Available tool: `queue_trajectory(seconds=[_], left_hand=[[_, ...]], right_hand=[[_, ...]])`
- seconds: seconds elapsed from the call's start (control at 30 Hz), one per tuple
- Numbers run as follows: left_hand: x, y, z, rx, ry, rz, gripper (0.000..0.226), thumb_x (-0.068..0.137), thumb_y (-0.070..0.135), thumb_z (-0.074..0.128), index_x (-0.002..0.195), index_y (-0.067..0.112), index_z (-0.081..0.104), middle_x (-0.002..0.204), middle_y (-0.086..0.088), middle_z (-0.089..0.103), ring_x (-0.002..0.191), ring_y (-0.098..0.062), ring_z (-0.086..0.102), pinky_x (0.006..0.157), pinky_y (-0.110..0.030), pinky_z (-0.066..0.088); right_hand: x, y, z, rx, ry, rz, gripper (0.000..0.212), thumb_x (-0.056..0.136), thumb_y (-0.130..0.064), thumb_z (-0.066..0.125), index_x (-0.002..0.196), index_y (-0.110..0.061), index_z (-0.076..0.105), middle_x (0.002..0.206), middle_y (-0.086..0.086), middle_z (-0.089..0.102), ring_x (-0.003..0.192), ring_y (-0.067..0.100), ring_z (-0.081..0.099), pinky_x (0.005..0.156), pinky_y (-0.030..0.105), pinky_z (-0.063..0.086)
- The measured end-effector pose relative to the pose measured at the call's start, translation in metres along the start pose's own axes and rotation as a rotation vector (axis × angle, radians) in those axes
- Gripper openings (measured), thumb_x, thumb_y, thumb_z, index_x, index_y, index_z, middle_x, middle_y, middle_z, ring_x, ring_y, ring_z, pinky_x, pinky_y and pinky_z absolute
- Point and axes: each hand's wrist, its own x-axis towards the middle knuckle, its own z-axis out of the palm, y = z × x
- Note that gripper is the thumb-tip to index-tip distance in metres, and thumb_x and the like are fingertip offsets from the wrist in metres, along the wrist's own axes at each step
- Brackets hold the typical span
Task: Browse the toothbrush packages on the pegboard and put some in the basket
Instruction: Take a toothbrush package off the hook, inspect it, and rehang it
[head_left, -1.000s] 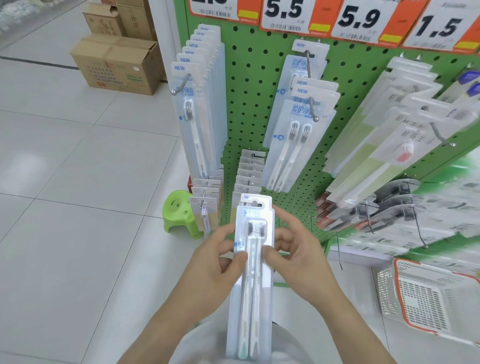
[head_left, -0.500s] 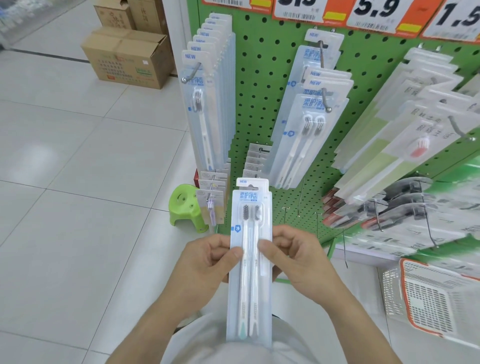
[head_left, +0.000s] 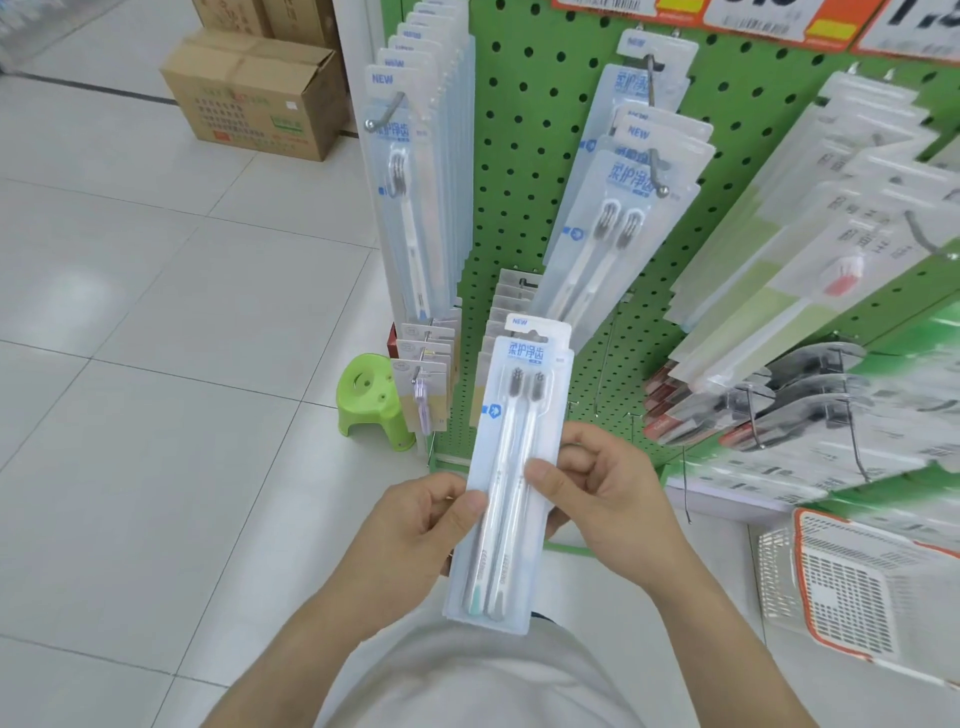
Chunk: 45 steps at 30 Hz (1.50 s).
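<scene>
I hold a clear two-brush toothbrush package (head_left: 511, 447) upright in front of my chest. My left hand (head_left: 415, 535) pinches its left edge with thumb on the front, and my right hand (head_left: 602, 493) pinches its right edge the same way. Behind it stands the green pegboard (head_left: 524, 171) with more toothbrush packages: a single-brush row (head_left: 410, 171) on the left hook and twin packs (head_left: 618, 218) in the middle. The white basket (head_left: 857, 587) with an orange rim sits low at the right, near the floor.
A small green plastic stool (head_left: 371, 400) stands on the white tiled floor by the pegboard's foot. Cardboard boxes (head_left: 254, 88) are stacked at the back left. Bare hooks (head_left: 685, 483) jut out below the packs, and darker packages (head_left: 753, 410) hang at the right.
The package has tilted slightly and come a little higher in view as my head dipped; both hands keep the same pinch on its edges.
</scene>
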Motion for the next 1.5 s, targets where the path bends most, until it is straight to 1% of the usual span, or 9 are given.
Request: queue_trajectory(seconds=[0.23, 0.43, 0.67, 0.83, 0.97, 1.1, 1.2, 1.3, 1.5], left_hand=[[-0.007, -0.005, -0.013, 0.048, -0.136, -0.05, 0.02, 0.1, 0.033, 0.059, 0.102, 0.019, 0.074, 0.098, -0.024, 0.074, 0.083, -0.037, 0.067, 0.08, -0.063, 0.053], [-0.007, -0.011, -0.008, 0.031, -0.105, -0.077, 0.018, 0.103, 0.014, 0.054, 0.106, 0.004, 0.068, 0.091, -0.026, 0.073, 0.076, -0.028, 0.074, 0.061, -0.034, 0.061], [-0.006, -0.02, -0.014, 0.054, -0.024, -0.042, 0.013, 0.1, 0.021, 0.061, 0.1, 0.02, 0.074, 0.087, -0.023, 0.074, 0.075, -0.032, 0.067, 0.07, -0.054, 0.058], [-0.006, -0.017, -0.003, 0.09, 0.191, 0.048, 0.03, 0.094, 0.01, 0.067, 0.117, 0.029, 0.064, 0.091, 0.01, 0.075, 0.07, -0.012, 0.068, 0.065, -0.022, 0.051], [-0.01, -0.015, 0.002, 0.415, 0.194, 0.194, 0.055, 0.09, 0.027, 0.073, 0.137, 0.044, 0.049, 0.117, 0.029, 0.056, 0.105, 0.003, 0.059, 0.086, -0.014, 0.049], [-0.015, -0.016, 0.005, 0.594, 0.054, 0.191, 0.083, 0.087, 0.045, 0.073, 0.153, 0.044, 0.022, 0.139, 0.031, 0.037, 0.121, 0.013, 0.044, 0.106, -0.017, 0.04], [-0.017, -0.015, 0.005, 0.532, 0.023, 0.209, 0.079, 0.097, 0.027, 0.062, 0.156, 0.048, 0.014, 0.127, 0.02, 0.059, 0.107, 0.0, 0.059, 0.101, -0.033, 0.049], [-0.016, -0.013, -0.001, 0.451, -0.003, 0.161, 0.067, 0.1, 0.012, 0.046, 0.15, 0.053, 0.029, 0.096, -0.008, 0.067, 0.079, -0.023, 0.061, 0.08, -0.043, 0.054], [-0.022, -0.007, -0.013, 0.034, -0.069, 0.034, 0.047, 0.097, -0.014, 0.05, 0.131, 0.015, 0.06, 0.117, -0.001, 0.075, 0.11, -0.017, 0.07, 0.091, -0.025, 0.055]], right_hand=[[-0.001, 0.008, 0.007, 0.085, 0.17, 0.003, 0.018, 0.094, -0.002, 0.061, 0.112, -0.001, 0.064, 0.074, 0.015, 0.075, 0.06, 0.022, 0.072, 0.048, 0.032, 0.056], [-0.003, 0.01, 0.007, 0.011, 0.087, 0.085, 0.019, 0.1, -0.011, 0.055, 0.119, -0.006, 0.056, 0.072, 0.019, 0.074, 0.056, 0.026, 0.072, 0.045, 0.032, 0.056], [-0.007, 0.007, -0.002, -0.08, -0.115, 0.114, 0.035, 0.101, -0.004, 0.055, 0.131, -0.019, 0.046, 0.086, 0.013, 0.077, 0.072, 0.029, 0.072, 0.052, 0.037, 0.06], [-0.004, 0.012, 0.003, -0.095, 0.053, 0.118, 0.021, 0.097, -0.005, 0.063, 0.117, -0.009, 0.057, 0.079, 0.015, 0.077, 0.062, 0.031, 0.07, 0.05, 0.036, 0.058], [-0.004, 0.019, 0.011, -0.129, 0.093, 0.134, 0.016, 0.095, -0.012, 0.069, 0.107, -0.011, 0.058, 0.077, 0.016, 0.075, 0.063, 0.034, 0.068, 0.06, 0.045, 0.06], [-0.006, 0.016, 0.02, -0.074, 0.046, 0.077, 0.026, 0.084, -0.024, 0.073, 0.102, -0.013, 0.058, 0.067, 0.009, 0.069, 0.059, 0.021, 0.066, 0.059, 0.037, 0.059], [-0.005, 0.018, 0.023, -0.073, -0.002, 0.019, 0.032, 0.08, -0.029, 0.076, 0.107, -0.016, 0.063, 0.08, 0.007, 0.074, 0.073, 0.018, 0.07, 0.063, 0.036, 0.06], [-0.004, 0.027, 0.025, -0.191, 0.006, -0.067, 0.033, 0.083, -0.021, 0.082, 0.112, -0.022, 0.068, 0.093, 0.002, 0.074, 0.088, 0.016, 0.07, 0.071, 0.035, 0.059], [0.003, 0.027, 0.017, -0.269, 0.062, -0.144, 0.066, 0.08, -0.003, 0.084, 0.133, -0.032, 0.059, 0.121, -0.007, 0.063, 0.101, 0.016, 0.067, 0.075, 0.028, 0.058]])
